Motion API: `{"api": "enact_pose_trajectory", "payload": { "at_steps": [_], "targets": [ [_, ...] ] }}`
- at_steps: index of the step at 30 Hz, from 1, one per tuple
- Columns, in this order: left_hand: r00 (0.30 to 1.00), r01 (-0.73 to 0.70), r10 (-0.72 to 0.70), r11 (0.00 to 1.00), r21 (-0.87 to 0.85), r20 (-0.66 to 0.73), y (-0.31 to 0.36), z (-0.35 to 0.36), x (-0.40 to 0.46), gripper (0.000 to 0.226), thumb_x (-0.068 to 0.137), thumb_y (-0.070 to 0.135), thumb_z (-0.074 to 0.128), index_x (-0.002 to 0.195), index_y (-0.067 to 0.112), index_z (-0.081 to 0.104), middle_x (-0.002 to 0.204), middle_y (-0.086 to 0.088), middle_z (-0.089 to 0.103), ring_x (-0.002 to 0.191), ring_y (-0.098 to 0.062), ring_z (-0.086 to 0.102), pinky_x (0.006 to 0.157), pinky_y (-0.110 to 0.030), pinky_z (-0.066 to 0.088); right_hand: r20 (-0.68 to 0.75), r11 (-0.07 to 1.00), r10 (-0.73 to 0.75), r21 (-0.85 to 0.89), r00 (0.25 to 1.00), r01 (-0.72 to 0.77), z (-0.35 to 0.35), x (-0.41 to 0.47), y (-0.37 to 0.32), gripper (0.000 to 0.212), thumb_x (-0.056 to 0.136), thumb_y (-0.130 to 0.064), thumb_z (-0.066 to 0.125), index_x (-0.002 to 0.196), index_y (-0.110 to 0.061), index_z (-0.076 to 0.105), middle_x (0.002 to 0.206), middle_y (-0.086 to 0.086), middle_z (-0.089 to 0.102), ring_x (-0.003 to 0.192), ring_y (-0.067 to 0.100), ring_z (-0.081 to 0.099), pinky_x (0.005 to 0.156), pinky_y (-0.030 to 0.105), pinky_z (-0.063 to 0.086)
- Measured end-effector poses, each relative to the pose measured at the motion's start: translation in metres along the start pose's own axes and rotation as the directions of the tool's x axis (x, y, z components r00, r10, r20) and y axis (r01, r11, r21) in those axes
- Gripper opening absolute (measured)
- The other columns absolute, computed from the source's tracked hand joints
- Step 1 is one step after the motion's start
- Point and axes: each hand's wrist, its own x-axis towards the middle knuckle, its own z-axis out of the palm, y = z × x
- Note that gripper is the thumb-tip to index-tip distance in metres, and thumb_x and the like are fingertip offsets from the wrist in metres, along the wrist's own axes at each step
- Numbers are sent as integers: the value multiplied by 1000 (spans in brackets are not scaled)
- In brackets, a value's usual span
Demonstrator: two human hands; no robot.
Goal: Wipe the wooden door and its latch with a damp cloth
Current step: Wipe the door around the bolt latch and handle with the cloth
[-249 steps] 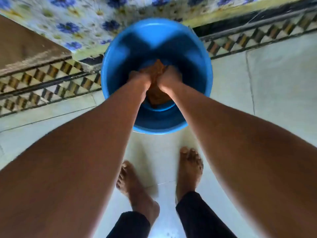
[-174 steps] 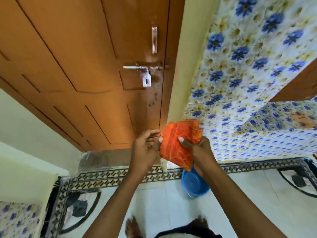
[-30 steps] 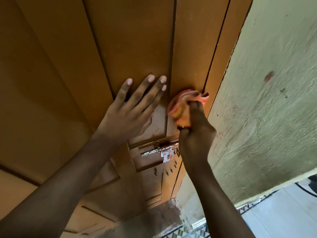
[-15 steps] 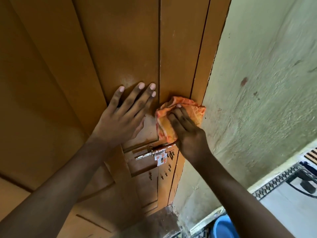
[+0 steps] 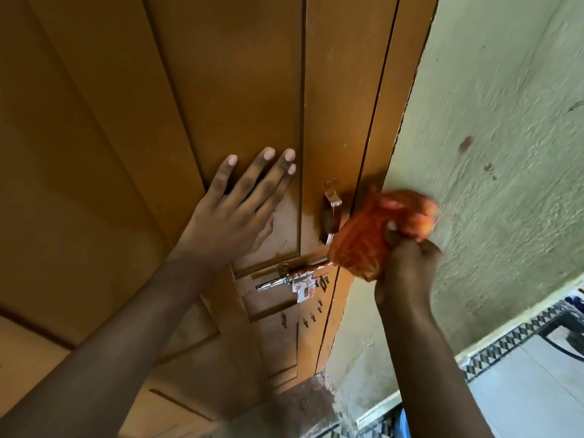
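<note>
The brown wooden door (image 5: 227,77) fills the left and middle of the view. My left hand (image 5: 240,213) lies flat on a door panel with its fingers spread. My right hand (image 5: 407,267) grips a bunched orange cloth (image 5: 366,238) and holds it against the door's right edge, by the frame. The cloth is blurred. A metal pull handle (image 5: 331,213) sits just left of the cloth. Below it, the silver sliding latch (image 5: 290,278) with its hasp plate crosses the door, and the cloth's lower edge is close to its right end.
A rough pale green wall (image 5: 493,128) stands right of the door frame. At the bottom right lies tiled floor (image 5: 531,393) with a patterned black-and-white border. A sliver of a blue basin (image 5: 404,422) shows beside my right forearm. Several small screws dot the door below the latch.
My right hand has carried the cloth rightward and downward off the door stile to its edge by the frame, uncovering the pull handle. My left hand stays flat on the panel.
</note>
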Motion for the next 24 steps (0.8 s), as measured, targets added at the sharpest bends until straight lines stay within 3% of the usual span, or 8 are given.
{"api": "enact_pose_trajectory", "payload": {
  "at_steps": [2,5,9,11,15,18,21,24],
  "targets": [
    [1000,1,-1,1000,-5,-5,1,0,0,72,109,45,34,169,8,19,174,-13,18,159,-31,25,123,-54,21,-77,996,-43,69,996,48,8,-2,-5,19,95,-10,67,81,-21,64,88,-5,70,89,16,70,88,44,58],
    [1000,11,-11,1000,-8,-19,1,0,0,72,109,44,35,169,8,21,174,-13,21,158,-30,27,122,-54,23,32,905,-388,-175,921,387,30,-9,6,14,90,-9,63,85,-17,73,78,-6,72,70,6,65,70,27,50],
    [1000,10,-10,1000,-9,-21,1,-1,0,71,109,44,37,168,7,23,174,-12,22,158,-30,28,123,-54,21,259,645,-608,-391,750,657,46,-16,47,52,90,7,54,138,-11,62,114,9,77,79,15,71,65,27,57],
    [1000,7,-7,1000,3,-20,1,0,0,72,108,44,37,168,8,22,174,-12,22,158,-30,28,123,-54,20,260,645,-617,-373,743,667,41,-14,66,59,86,8,50,143,-9,57,117,13,76,75,15,69,62,24,55],
    [1000,14,-14,1000,5,-17,2,-1,0,72,108,44,36,169,8,22,174,-12,21,158,-29,27,123,-53,20,162,800,-417,-401,894,446,25,-15,80,54,79,-1,43,125,-6,71,88,12,76,64,2,57,61,10,42],
    [999,21,-21,1000,0,-27,2,0,0,71,108,43,36,169,8,22,174,-11,22,158,-29,28,123,-53,21,115,862,-366,-333,923,383,31,-15,70,40,82,-1,46,109,-7,76,86,10,75,68,2,56,73,23,45],
    [999,20,-21,1000,-8,-27,2,0,0,71,108,43,37,169,8,23,174,-11,23,158,-29,29,122,-54,22,187,749,-557,-306,809,587,46,-16,65,53,84,-3,44,132,-8,67,118,15,75,79,28,67,68,25,46],
    [999,21,-21,1000,-3,-26,2,0,0,72,107,44,39,168,9,23,173,-11,24,158,-29,29,122,-54,23,352,512,-681,-398,642,761,38,-14,86,54,88,-2,42,140,-3,59,141,21,61,71,36,71,59,5,31]
  ]
}}
